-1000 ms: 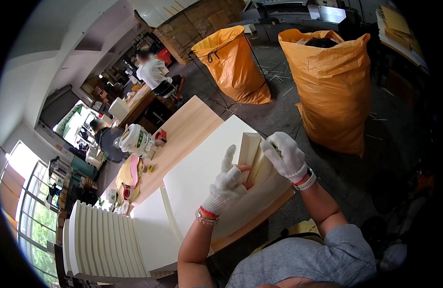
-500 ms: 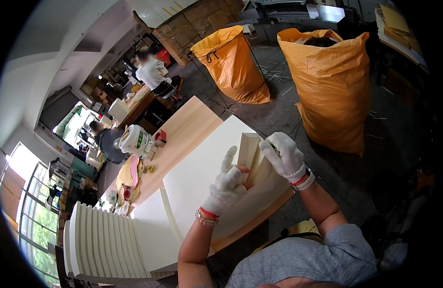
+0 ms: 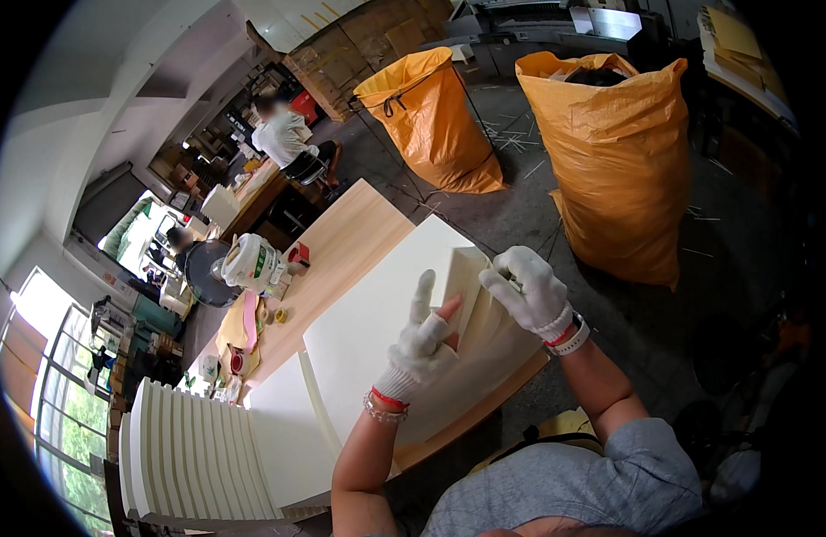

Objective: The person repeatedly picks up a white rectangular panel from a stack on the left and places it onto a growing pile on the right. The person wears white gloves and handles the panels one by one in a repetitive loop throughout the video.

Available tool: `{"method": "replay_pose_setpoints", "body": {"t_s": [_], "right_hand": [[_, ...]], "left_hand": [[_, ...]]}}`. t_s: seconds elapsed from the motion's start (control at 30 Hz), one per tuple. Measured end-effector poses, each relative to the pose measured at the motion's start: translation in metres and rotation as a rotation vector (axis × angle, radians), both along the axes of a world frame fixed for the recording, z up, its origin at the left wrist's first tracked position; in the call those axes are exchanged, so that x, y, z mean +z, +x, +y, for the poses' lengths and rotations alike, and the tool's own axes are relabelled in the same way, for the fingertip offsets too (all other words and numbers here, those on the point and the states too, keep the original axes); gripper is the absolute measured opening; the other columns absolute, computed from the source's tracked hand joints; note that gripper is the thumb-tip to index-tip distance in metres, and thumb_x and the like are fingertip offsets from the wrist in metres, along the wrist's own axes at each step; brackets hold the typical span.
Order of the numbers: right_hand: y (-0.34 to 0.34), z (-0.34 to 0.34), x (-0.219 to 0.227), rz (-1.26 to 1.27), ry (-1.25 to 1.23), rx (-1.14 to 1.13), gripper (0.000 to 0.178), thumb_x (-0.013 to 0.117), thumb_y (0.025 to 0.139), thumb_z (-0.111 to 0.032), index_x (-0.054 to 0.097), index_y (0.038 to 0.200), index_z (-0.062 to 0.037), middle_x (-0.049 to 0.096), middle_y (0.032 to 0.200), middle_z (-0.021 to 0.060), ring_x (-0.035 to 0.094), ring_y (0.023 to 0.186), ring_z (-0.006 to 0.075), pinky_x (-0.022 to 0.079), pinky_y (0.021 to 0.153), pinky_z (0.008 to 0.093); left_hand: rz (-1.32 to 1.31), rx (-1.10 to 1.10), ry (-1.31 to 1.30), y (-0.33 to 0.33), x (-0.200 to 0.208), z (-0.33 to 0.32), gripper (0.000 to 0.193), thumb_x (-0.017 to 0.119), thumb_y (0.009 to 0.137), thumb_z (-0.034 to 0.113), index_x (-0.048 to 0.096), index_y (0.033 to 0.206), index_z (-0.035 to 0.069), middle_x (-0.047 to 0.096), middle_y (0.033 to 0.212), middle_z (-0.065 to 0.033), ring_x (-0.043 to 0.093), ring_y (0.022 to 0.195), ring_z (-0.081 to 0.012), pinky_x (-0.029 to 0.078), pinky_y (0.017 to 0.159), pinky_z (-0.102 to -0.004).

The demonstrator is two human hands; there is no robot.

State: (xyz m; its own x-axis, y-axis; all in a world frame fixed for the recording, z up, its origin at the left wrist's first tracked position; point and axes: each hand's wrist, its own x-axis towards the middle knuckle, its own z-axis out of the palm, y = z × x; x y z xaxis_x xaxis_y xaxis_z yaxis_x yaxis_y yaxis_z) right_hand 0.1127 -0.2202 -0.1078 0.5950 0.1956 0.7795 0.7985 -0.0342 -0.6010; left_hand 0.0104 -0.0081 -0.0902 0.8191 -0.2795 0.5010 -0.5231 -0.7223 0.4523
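Note:
A cream-white cardboard piece [image 3: 461, 277], folded into a long narrow box shape, stands tilted over the big white sheets on the table. My left hand [image 3: 418, 342], in a white glove with bare fingertips, grips its near left side. The index finger points up along it, while the thumb and another finger press on the card. My right hand [image 3: 527, 286], gloved too, pinches the right edge of the piece with thumb and curled fingers. Beneath both hands lies a broad stack of white card sheets [image 3: 368, 327].
A staggered row of white card pieces [image 3: 198, 452] stands at the lower left. The wooden table [image 3: 364, 219] also bears a white bucket [image 3: 252, 261] and tape rolls [image 3: 240, 361]. Two large orange sacks [image 3: 610, 170] stand on the floor beyond. A seated person [image 3: 281, 134] works farther back.
My left thumb and fingers have shifted slightly up along the folded piece. My right hand has moved a little left along its edge, fingers still curled.

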Motion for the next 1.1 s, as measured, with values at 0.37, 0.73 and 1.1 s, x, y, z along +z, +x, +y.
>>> {"method": "replay_pose_setpoints", "body": {"t_s": [0.37, 0.73, 1.1], "right_hand": [[0.002, 0.005, -0.004, 0.056, 0.056, -0.005, 0.022, 0.067, 0.097, -0.016, 0.061, 0.084, 0.0002, 0.061, 0.078, 0.015, 0.061, 0.075, 0.035, 0.048, 0.069, 0.0436], [0.002, 0.004, -0.005, 0.05, 0.045, -0.014, 0.02, 0.068, 0.096, -0.015, 0.062, 0.084, 0.0013, 0.061, 0.078, 0.0126, 0.061, 0.072, 0.028, 0.049, 0.067, 0.0389], [0.001, 0.004, -0.005, 0.093, 0.08, -0.018, 0.024, 0.069, 0.096, -0.018, 0.063, 0.085, 0.0017, 0.063, 0.078, 0.015, 0.062, 0.073, 0.0332, 0.049, 0.068, 0.0415]], "left_hand": [[0.108, 0.069, -0.016, -0.001, 0.006, -0.008, 0.043, 0.084, 0.073, -0.003, 0.066, 0.11, 0.009, 0.033, 0.159, -0.0278, 0.069, 0.113, -0.0349, 0.058, 0.083, -0.0336], [0.076, -0.052, 0.133, 0.003, 0.007, 0.0, 0.035, 0.068, 0.079, -0.008, 0.065, 0.111, 0.005, 0.036, 0.159, -0.0292, 0.063, 0.122, -0.0394, 0.054, 0.096, -0.0379], [0.208, 0.08, -0.051, -0.003, 0.008, -0.01, 0.049, 0.089, 0.069, -0.001, 0.065, 0.11, 0.01, 0.028, 0.162, -0.026, 0.057, 0.131, -0.0394, 0.055, 0.099, -0.0407]]}}
